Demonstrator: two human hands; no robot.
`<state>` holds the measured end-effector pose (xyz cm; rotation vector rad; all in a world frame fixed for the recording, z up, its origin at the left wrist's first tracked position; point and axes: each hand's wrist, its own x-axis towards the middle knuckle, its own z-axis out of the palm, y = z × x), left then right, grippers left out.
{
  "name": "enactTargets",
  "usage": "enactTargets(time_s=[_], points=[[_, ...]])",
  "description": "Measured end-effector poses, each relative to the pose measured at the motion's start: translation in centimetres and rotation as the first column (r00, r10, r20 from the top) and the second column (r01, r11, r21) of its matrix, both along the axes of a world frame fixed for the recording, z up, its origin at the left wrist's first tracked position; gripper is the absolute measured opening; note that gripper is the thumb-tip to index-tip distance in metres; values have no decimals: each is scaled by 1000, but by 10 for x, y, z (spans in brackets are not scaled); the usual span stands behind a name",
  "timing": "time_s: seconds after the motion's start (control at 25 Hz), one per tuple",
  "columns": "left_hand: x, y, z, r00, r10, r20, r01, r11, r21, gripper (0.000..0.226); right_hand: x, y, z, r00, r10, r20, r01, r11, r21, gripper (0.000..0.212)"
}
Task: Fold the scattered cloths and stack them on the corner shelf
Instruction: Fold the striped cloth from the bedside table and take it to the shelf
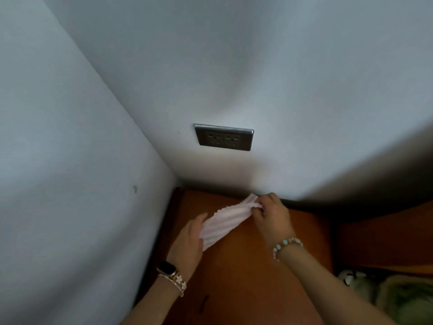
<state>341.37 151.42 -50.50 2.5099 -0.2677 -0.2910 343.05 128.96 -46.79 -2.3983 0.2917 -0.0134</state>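
Over the wooden corner shelf (pixel 236 273) we hold a pale pink ribbed cloth (pixel 225 219) stretched between our hands, just above the shelf top and close to the wall. Our left hand (pixel 189 240) grips the near end, thumb curled over the fabric; our right hand (pixel 273 216) pinches the far end with bunched fingertips near the wall. We can read no writing anywhere. A grey double socket (pixel 224 138) sits on the wall above. A watch (pixel 166 268) circles the left wrist, a beaded bracelet (pixel 287 245) the right.

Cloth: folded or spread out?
Part-folded: the cloth is a narrow band stretched between both hands, left hand and right hand, above the shelf.
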Motion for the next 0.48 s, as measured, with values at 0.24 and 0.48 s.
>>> enactTargets(time_s=[0.24, 0.48], points=[[36, 52, 46, 964, 76, 254, -69, 997, -35, 44, 26, -24, 49, 970, -188, 157, 192, 981, -15, 12], [21, -4, 52, 989, 149, 19, -143, 971, -193, 44, 19, -21, 65, 978, -155, 138, 162, 986, -39, 7]])
